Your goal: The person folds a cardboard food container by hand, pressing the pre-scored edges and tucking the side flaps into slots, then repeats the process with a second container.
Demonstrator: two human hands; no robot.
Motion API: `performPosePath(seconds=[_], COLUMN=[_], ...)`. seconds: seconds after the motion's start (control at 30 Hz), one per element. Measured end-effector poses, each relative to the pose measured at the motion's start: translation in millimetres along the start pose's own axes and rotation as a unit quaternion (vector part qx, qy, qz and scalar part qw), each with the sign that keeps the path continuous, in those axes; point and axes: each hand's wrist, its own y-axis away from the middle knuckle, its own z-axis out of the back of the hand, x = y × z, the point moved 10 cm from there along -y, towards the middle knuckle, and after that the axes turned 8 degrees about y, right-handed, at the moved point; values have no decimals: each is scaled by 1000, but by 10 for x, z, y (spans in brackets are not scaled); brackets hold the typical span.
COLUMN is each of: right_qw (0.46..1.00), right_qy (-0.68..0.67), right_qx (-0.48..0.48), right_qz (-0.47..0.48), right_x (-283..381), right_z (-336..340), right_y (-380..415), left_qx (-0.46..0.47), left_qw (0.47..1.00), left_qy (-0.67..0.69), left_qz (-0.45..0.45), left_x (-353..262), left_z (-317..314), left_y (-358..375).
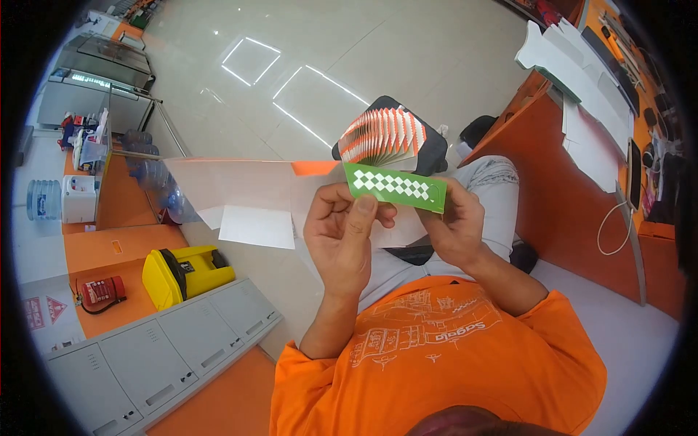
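A green strip [400,190] with rows of white diamonds is held up in front of my chest. My left hand [340,229] is closed on it, thumb lying over the lower left part. At the other end, my right hand [454,224] grips the strip's right edge, some of its fingers hidden behind. Beyond the strip, a fanned stack of pleated orange-and-white paper [382,136] rests on a dark seat [434,149]. A wide pale sheet [243,182] with an orange patch extends leftward behind my left hand, and a white paper piece [256,226] overlaps its lower part.
On my right stands an orange desk [527,160] bearing white cut sheets [582,69], a phone [634,174] and a white cable. Grey lockers [160,356], a yellow bin [185,275], a fire extinguisher [102,291] and water bottles [153,178] are to the left.
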Motion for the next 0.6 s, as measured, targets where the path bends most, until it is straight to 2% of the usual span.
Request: performPosePath(seconds=[0.07,0.13,0.17,0.37,0.43,0.6], right_qw=[1000,997,997,999,995,996], right_qy=[-1,19,19,14,-51,-46], right_qx=[6,-52,-53,-45,-32,-63], right_qz=[-21,52,53,-4,-77,-36], right_x=[-16,113,116,23,-95,99], right_z=[-28,63,73,100,81,155], right_y=[-15,-38,-37,-64,-69,-151], left_qx=[-4,-4,-2,24,43,91], left_qw=[1000,999,999,999,995,992], left_qy=[-25,-32,-32,-42,-85,-87], left_qz=[-2,-13,-13,5,23,31], left_x=[-23,-41,-46,-35,6,7], left_z=[3,-3,-20,-79,-102,-244], left_y=[-18,-29,-34,-36,-43,-86])
